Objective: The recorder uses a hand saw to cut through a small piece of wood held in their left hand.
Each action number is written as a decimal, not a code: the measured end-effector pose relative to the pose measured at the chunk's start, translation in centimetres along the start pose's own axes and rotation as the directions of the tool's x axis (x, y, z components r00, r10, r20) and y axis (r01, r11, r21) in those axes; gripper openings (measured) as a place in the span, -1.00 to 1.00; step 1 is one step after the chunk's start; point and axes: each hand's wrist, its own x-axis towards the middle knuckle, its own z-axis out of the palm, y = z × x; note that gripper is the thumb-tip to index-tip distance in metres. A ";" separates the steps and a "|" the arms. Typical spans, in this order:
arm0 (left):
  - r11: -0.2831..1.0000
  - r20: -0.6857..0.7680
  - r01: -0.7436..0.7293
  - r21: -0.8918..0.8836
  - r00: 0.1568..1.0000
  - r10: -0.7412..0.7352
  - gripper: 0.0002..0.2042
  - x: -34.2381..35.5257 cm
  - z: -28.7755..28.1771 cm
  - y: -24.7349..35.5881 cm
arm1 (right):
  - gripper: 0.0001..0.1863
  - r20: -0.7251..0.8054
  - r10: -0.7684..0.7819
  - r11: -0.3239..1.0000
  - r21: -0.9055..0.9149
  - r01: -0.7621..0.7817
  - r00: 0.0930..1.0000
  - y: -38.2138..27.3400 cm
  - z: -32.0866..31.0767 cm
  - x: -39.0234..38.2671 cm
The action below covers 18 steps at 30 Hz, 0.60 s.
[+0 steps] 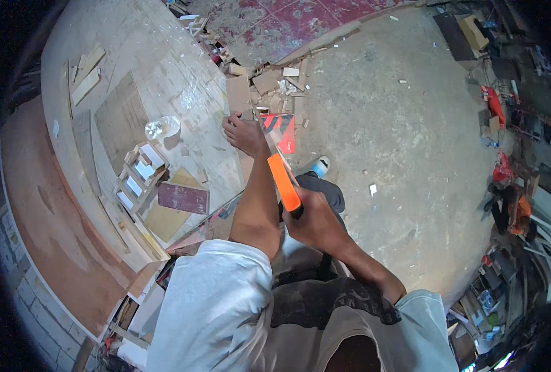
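Observation:
My right hand is wrapped round the grip of a hand saw with a bright orange and black handle. Its thin blade runs up and away from the handle, past the edge of the worktable. My left hand lies at that edge with bent fingers, gripping a tan wooden board that sticks out beyond the hand. The blade passes close along the right side of my left hand and the board. Whether its teeth touch the wood is too small to tell.
On the table lie a clear plastic cup, a small slotted wooden frame, a dark red plate and loose strips. Wood offcuts and a red printed sheet are on the floor beyond. Clutter lines the right side.

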 end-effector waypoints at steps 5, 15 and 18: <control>1.000 -0.024 -0.006 -0.004 1.000 0.006 -0.76 -0.3 -0.2 0.3 | -0.70 0.104 0.097 0.994 0.044 -0.102 0.990 0.4 -0.2 0.4; 1.000 0.022 0.015 -0.015 1.000 -0.014 -0.76 -0.1 -0.8 0.8 | -0.75 0.045 0.052 0.996 0.076 -0.056 0.998 1.2 0.0 1.4; 1.000 -0.012 0.010 0.004 1.000 -0.010 -0.76 -0.1 -0.5 0.7 | -0.77 0.080 0.033 0.998 0.059 -0.037 0.996 0.8 0.1 1.2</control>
